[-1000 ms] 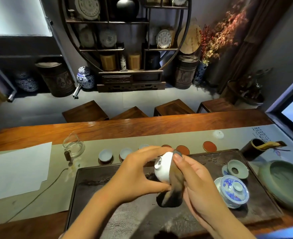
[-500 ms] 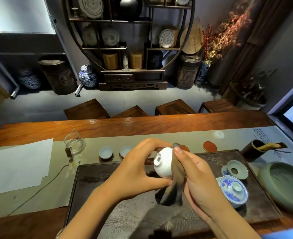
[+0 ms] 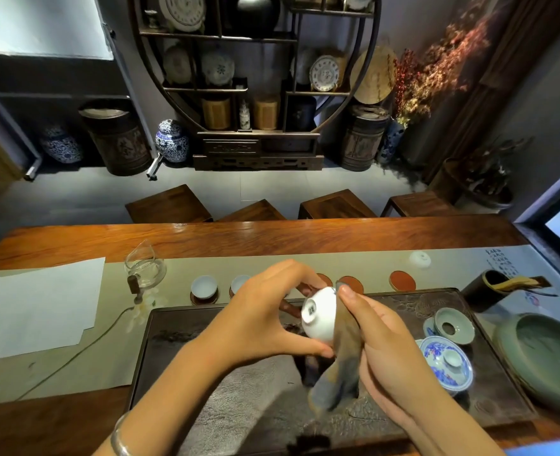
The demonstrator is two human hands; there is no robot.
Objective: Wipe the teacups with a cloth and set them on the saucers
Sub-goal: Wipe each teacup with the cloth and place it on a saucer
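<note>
A small white porcelain teacup (image 3: 319, 313) is held tipped on its side above the dark stone tea tray (image 3: 239, 399), its foot turned leftward, pinched between thumb and fingers of the left hand (image 3: 265, 319). A brown-grey cloth (image 3: 339, 366) is pressed against the cup's rim side by the closed right hand (image 3: 382, 343). Farther back on the table (image 3: 272, 236), two pale teacups (image 3: 203, 286) are seated on dark saucers (image 3: 205, 297), and bare reddish round saucers (image 3: 402, 280) are lined up to their right.

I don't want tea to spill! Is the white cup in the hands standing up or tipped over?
Tipped on its side: the white cup shows its marked bottom.
</note>
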